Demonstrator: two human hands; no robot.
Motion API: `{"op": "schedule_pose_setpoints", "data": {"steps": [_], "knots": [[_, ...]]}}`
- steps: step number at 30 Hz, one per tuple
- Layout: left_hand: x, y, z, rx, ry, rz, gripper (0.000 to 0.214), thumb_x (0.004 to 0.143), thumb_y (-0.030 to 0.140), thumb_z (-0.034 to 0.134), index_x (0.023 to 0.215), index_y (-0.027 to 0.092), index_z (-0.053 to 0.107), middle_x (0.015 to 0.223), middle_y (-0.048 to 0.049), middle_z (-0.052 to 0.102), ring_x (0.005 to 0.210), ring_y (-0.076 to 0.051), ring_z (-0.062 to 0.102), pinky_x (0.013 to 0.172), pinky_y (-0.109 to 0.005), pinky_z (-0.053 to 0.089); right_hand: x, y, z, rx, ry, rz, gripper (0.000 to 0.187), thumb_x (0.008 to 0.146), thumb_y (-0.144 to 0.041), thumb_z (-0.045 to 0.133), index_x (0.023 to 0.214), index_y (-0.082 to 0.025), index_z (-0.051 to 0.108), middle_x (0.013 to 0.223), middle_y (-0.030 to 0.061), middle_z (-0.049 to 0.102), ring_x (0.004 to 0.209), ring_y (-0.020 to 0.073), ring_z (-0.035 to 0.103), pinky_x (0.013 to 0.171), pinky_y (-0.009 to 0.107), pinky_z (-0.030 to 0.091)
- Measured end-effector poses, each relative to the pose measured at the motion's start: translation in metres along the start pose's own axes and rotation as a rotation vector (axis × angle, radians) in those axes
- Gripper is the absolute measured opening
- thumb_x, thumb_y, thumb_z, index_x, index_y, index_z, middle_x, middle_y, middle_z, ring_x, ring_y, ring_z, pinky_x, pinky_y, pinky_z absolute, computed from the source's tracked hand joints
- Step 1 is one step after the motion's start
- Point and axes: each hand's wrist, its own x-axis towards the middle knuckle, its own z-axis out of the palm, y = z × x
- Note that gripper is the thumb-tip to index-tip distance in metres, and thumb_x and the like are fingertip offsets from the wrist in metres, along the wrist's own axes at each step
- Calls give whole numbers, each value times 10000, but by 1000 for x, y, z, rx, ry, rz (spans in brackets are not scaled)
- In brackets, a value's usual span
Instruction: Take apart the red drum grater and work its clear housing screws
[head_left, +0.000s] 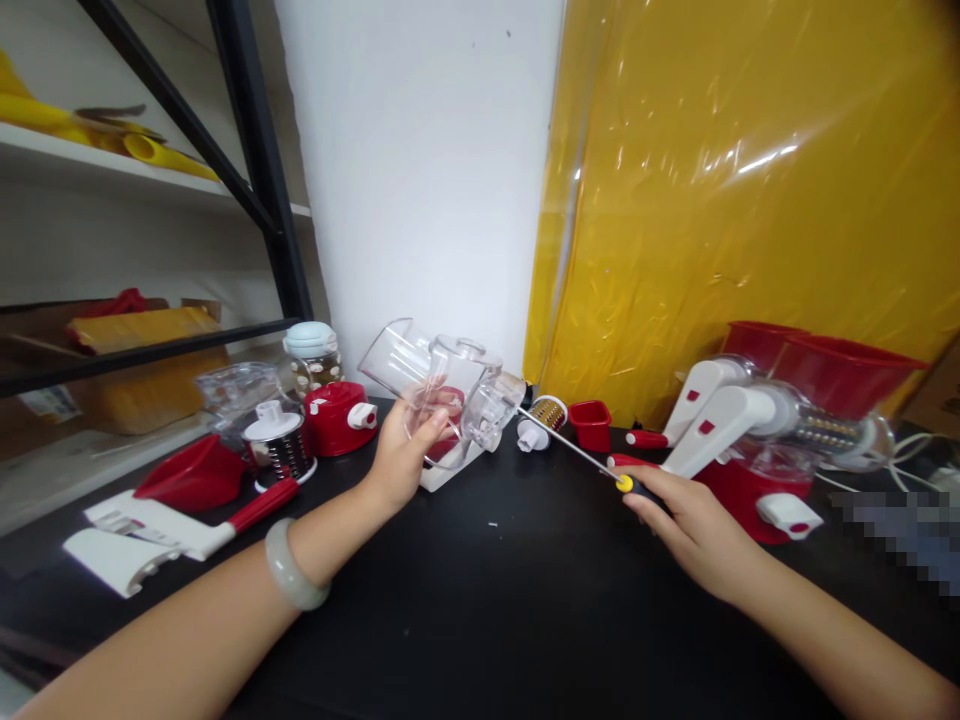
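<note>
My left hand [412, 445] grips a clear plastic grater housing [465, 370], tilted above the table with its wide chute toward the upper left. In my right hand [694, 525] is a screwdriver [570, 444] with a long metal shaft and a yellow-and-black handle. Its shaft runs up and left to the housing's right end; whether the tip touches is hard to tell. Red and white parts show behind and below the housing, partly hidden by my left hand. Just right of it lies a grater drum [541, 422], beside a small red cup [590, 426].
At left are a red hopper [193, 474], a white crank handle [161, 525], a metal drum [281, 455], a red base [339, 420] and a lidded jar [313, 355]. Assembled red-and-white graters [757, 430] stand at right. A black-framed shelf [262, 170] borders the left side.
</note>
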Motion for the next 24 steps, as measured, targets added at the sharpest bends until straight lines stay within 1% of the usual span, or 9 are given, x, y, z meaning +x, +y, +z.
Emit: {"op": "schedule_pose_setpoints", "data": {"steps": [3,6,9,12,15,17,19,22,24], "knots": [[0,0,-1,-8,-21,35,783,620,573,867,1238,167,612,1059,-86,659,1023,-264,666,723,-304,593,0,-4,-3,91,-76,33,386,1015,-469,486,1154,-211,739,815,61,772,695,200,736,627,305,603],[0,1,-1,-4,-36,62,778,632,580,859,1245,174,604,1053,-86,657,1015,-263,663,704,-292,587,-1,-5,-5,168,-98,38,406,1033,-459,445,1143,-211,746,671,21,690,653,190,705,649,306,596],[-1,2,0,7,-54,95,763,658,573,845,1265,187,592,1048,-83,664,1013,-262,666,704,-290,584,-3,-3,-6,161,-41,10,403,1035,-444,434,1140,-214,748,770,54,730,799,217,742,753,340,614],[-1,2,-1,5,-56,110,749,669,564,837,1267,192,582,1056,-85,676,1021,-262,670,706,-289,585,-5,-1,-5,98,9,-9,359,1023,-413,463,1189,-232,725,1068,105,777,1013,240,748,877,376,609],[0,2,-1,-2,-38,107,743,658,561,839,1249,191,581,1050,-87,678,1008,-259,677,697,-284,583,-7,-2,-4,70,25,-12,373,994,-395,530,1317,-247,641,1228,114,752,1079,245,740,890,376,611],[0,3,0,-4,-24,91,755,646,561,841,1249,190,579,1039,-84,676,1003,-259,678,684,-278,580,-8,-4,-3,58,57,-35,414,947,-400,613,1329,-240,604,1209,113,757,1037,244,751,851,359,620],[0,4,0,-3,-13,75,772,637,565,842,1256,186,578,1035,-81,675,1006,-261,676,671,-273,578,-7,-5,-3,49,99,-69,383,921,-389,652,1267,-232,614,1158,105,769,967,231,761,809,335,623],[0,5,1,15,-1,64,781,633,573,838,1255,176,583,1040,-85,677,1019,-270,678,669,-280,581,-5,-5,-5,43,119,-110,255,964,-340,578,1180,-231,655,1063,84,779,882,207,759,754,306,618],[1,5,1,38,9,58,766,638,576,833,1240,167,596,1049,-94,677,1038,-284,680,677,-292,586,-3,-4,-7,34,114,-137,243,993,-307,512,1145,-231,685,1036,84,778,872,204,755,757,310,617]]}}
